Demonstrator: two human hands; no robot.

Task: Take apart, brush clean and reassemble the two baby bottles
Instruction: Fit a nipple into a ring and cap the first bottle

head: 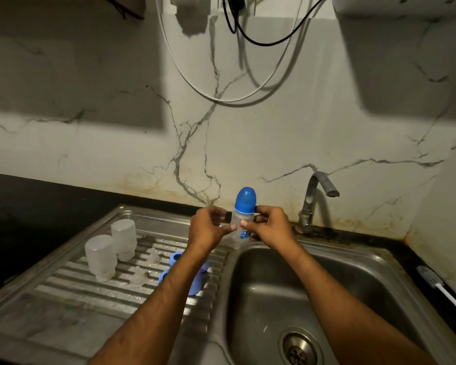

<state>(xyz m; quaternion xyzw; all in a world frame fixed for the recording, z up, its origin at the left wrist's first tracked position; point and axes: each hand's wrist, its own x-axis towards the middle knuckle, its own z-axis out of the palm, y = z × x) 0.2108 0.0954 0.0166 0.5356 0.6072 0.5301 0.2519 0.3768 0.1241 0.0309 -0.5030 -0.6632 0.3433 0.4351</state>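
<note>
A single wide-angle view looks from head height, forward and down, facing the marble wall [116,143] behind the sink [358,262]. It stands close: both forearms reach in from the bottom edge, and the left hand [208,227] and right hand [267,227] meet near the middle of the frame. The draining board [63,306] fills the lower left, the tap [311,204] stands at right of centre, and straight lines bow towards the edges.
</note>
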